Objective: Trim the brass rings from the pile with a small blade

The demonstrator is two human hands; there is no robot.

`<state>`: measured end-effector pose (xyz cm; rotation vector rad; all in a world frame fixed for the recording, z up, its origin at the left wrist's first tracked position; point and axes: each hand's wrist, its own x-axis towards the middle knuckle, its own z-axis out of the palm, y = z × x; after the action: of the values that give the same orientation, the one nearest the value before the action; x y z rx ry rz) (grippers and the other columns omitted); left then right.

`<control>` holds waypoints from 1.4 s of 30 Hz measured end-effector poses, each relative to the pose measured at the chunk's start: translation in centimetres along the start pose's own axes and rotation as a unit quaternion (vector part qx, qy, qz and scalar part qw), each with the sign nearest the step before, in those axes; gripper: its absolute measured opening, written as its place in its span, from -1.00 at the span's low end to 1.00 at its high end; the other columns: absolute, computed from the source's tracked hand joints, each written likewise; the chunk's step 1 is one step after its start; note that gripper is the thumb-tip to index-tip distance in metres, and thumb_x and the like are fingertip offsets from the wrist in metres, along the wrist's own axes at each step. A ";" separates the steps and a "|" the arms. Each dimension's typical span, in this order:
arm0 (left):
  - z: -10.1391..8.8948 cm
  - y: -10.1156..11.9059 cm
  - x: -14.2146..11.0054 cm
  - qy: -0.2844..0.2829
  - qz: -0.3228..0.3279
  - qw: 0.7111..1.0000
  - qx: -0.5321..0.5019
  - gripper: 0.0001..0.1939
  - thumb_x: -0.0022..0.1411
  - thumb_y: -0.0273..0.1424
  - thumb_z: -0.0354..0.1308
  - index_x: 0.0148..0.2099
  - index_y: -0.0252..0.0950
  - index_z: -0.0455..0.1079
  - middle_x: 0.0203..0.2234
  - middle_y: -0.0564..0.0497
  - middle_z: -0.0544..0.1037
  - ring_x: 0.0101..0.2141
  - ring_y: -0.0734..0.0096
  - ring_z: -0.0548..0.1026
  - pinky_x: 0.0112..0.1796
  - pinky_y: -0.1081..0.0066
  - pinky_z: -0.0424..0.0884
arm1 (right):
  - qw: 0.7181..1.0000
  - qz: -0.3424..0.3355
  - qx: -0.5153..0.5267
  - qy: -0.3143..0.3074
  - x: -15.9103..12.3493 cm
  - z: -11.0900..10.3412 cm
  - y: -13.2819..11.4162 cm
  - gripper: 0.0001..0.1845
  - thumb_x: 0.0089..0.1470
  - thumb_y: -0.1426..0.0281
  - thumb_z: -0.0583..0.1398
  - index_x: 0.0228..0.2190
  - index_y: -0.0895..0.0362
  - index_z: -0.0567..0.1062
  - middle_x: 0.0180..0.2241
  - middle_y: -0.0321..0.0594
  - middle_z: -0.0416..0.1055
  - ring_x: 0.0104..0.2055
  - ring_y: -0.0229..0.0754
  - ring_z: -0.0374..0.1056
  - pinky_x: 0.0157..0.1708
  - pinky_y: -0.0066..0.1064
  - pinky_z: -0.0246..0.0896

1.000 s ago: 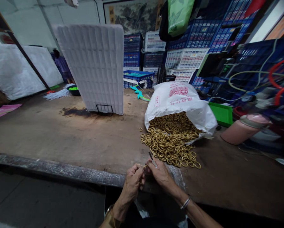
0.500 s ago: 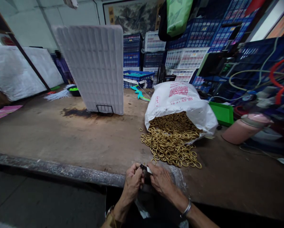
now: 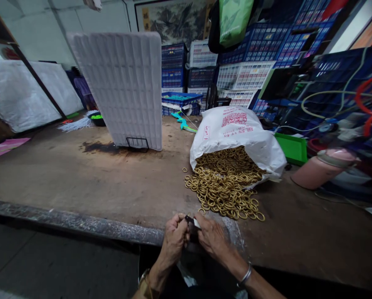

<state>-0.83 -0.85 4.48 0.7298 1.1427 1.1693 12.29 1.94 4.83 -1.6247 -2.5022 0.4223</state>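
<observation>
Head view: my right hand (image 3: 214, 238) grips a small tool (image 3: 192, 221).
Beside it, my left hand (image 3: 174, 237) is closed, contents hidden; tool should clear fingertips.

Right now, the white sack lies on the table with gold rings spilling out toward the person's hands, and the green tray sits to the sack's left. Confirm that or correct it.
One correction: the green tray sits to the right of the white sack, not the left, as the head view shows. The rest stands.
</observation>
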 end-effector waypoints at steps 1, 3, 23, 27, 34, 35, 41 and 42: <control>-0.1 -0.1 0.0 -0.001 0.006 1.000 0.003 -0.66 0.00 -0.10 0.08 -0.47 -0.29 0.16 -0.79 0.24 0.20 -0.81 0.71 0.07 -0.75 0.63 -0.02 | 1.000 0.000 0.000 -0.007 -0.1 0.0 -0.3 -0.74 -0.13 0.60 -0.03 -0.36 0.14 0.32 -0.52 -0.23 0.41 -0.49 -0.28 0.28 -0.54 -0.46 -0.17; -0.3 -0.3 0.0 0.000 0.015 1.000 0.011 -0.67 0.00 -0.11 0.08 -0.48 -0.29 0.17 -0.79 0.23 0.21 -0.80 0.71 0.09 -0.74 0.63 0.01 | 1.000 0.006 -0.005 -0.014 -0.2 0.0 -0.8 -0.73 -0.12 0.60 -0.04 -0.35 0.14 0.32 -0.51 -0.22 0.42 -0.50 -0.27 0.29 -0.55 -0.45 -0.17; -0.5 0.1 -0.6 -0.001 0.006 1.000 -0.009 -0.65 -0.03 -0.10 0.11 -0.44 -0.30 0.19 -0.79 0.23 0.20 -0.79 0.70 0.09 -0.75 0.63 0.00 | 1.000 -0.005 0.016 -0.023 0.1 -0.3 0.0 -0.68 -0.21 0.61 -0.05 -0.36 0.14 0.31 -0.49 -0.24 0.40 -0.46 -0.25 0.27 -0.51 -0.47 -0.13; -0.9 -0.2 -0.5 -0.007 0.016 1.000 0.009 -0.66 -0.02 -0.12 0.11 -0.46 -0.30 0.19 -0.81 0.22 0.20 -0.80 0.70 0.08 -0.74 0.63 0.00 | 1.000 -0.013 0.006 -0.028 0.0 0.3 -0.9 -0.68 -0.19 0.60 -0.04 -0.34 0.16 0.32 -0.49 -0.21 0.42 -0.47 -0.24 0.30 -0.53 -0.45 -0.16; -1.0 0.2 -3.3 -0.117 -0.073 0.990 -0.040 -0.75 0.01 -0.22 0.12 -0.39 -0.32 0.26 -0.74 0.19 0.26 -0.80 0.71 0.12 -0.78 0.65 -0.05 | 0.996 0.071 -0.047 0.003 0.9 -0.4 2.0 -0.76 -0.10 0.59 -0.03 -0.35 0.16 0.32 -0.50 -0.19 0.42 -0.48 -0.24 0.30 -0.54 -0.44 -0.20; -1.0 -0.1 -3.8 -0.146 -0.094 0.984 -0.036 -0.76 0.01 -0.24 0.12 -0.39 -0.32 0.27 -0.74 0.18 0.27 -0.81 0.71 0.13 -0.78 0.65 -0.05 | 0.996 0.070 -0.048 0.022 0.9 -0.5 2.6 -0.78 -0.10 0.59 -0.02 -0.36 0.16 0.31 -0.51 -0.20 0.41 -0.48 -0.24 0.30 -0.53 -0.45 -0.19; -1.4 -5.1 -4.7 -0.156 -0.251 0.955 0.006 -0.92 -0.09 -0.41 0.12 -0.48 -0.33 0.32 -0.74 0.12 0.33 -0.82 0.67 0.17 -0.82 0.67 -0.08 | 0.991 0.089 -0.017 0.101 0.9 -0.3 3.6 -0.89 0.04 0.45 0.00 -0.38 0.12 0.31 -0.51 -0.25 0.41 -0.48 -0.25 0.32 -0.51 -0.48 -0.13; -1.5 -6.3 -4.4 -0.149 -0.274 0.950 0.011 -0.92 -0.12 -0.43 0.13 -0.51 -0.34 0.32 -0.74 0.11 0.34 -0.82 0.66 0.18 -0.83 0.66 -0.08 | 0.991 0.087 -0.011 0.102 0.9 -0.1 3.4 -0.89 0.06 0.40 0.00 -0.37 0.11 0.31 -0.50 -0.25 0.42 -0.47 -0.25 0.32 -0.50 -0.48 -0.12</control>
<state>-0.13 -6.98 -0.30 0.5316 1.0122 0.5570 14.93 4.13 3.88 -1.8017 -2.2351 0.2327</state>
